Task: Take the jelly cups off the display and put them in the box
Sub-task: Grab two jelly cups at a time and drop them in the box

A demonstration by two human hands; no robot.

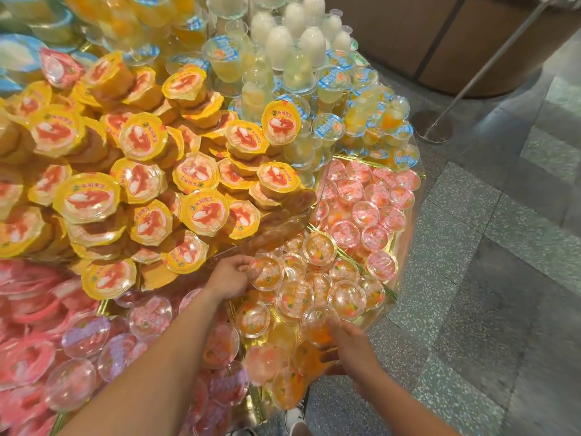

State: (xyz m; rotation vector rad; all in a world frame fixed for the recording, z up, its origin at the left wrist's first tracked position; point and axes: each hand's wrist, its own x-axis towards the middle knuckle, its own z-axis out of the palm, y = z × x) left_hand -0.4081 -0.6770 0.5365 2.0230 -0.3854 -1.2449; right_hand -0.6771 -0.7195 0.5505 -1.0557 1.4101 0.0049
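Observation:
Clear orange jelly cups [317, 291] fill a gold-edged compartment at the near right of the display [390, 294]. My left hand [231, 276] reaches in from the lower left and pinches one orange jelly cup [267, 272] at its rim. Lower down, my right hand [349, 344] curls its fingers round another orange jelly cup [317, 325] at the compartment's front edge. No box is in view.
Yellow-lidded cups [141, 190] are heaped high behind my left hand. Pink cups [364, 202] lie to the right, purple and pink ones [94, 341] at the lower left, pale tall cups [283, 58] at the back. Grey terrazzo floor [487, 309] and a stanchion base [435, 125] lie on the right.

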